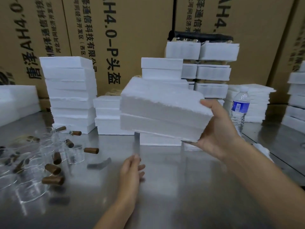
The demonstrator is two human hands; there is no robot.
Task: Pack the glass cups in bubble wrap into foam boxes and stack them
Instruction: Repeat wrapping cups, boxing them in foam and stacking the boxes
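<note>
My right hand (216, 131) grips the right end of a closed white foam box (161, 109), made of two halves, and holds it tilted above the steel table (181, 187). My left hand (132, 167) hovers low over the table with fingers loosely apart, holding nothing. Several clear glass cups with brown wooden handles (49, 161) lie scattered at the left. A tall stack of foam boxes (71, 95) stands at the back left, and a shorter stack (109, 114) stands beside it. Another foam box (160, 140) rests on the table under the held one.
A water bottle (240, 108) stands to the right of my right hand. Behind are foam boxes with cups in them (212, 63), a pile of flat foam sheets (252, 103), further foam stacks at the right edge (297, 96), and big cardboard cartons (132, 30).
</note>
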